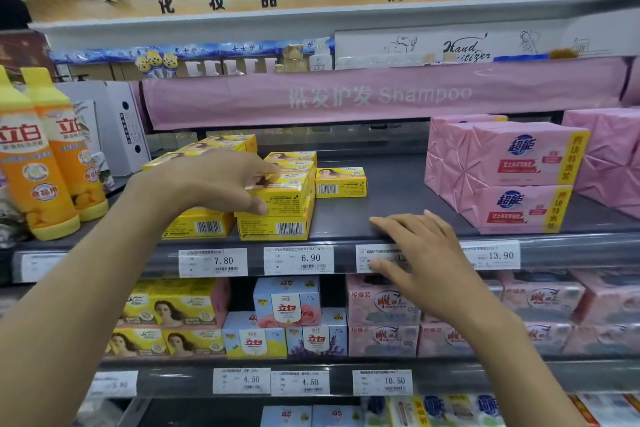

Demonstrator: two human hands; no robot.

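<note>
The left hand (214, 180) grips the top box (284, 199) of the yellow stack (273, 229) just above the 6.90 tag (298, 259), fingers curled over its top and thumb on its front. The right hand (422, 253) lies flat and open on the shelf (381, 204) lip just right of that tag. I'd lift the box straight up before drawing it out, so the boxes under it don't slide.

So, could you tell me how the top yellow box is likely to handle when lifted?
The yellow box looks like stiff cardboard, so it should probably hold its shape in the left hand. Flat sides suggest no rolling. The stack beneath might shift.
</note>
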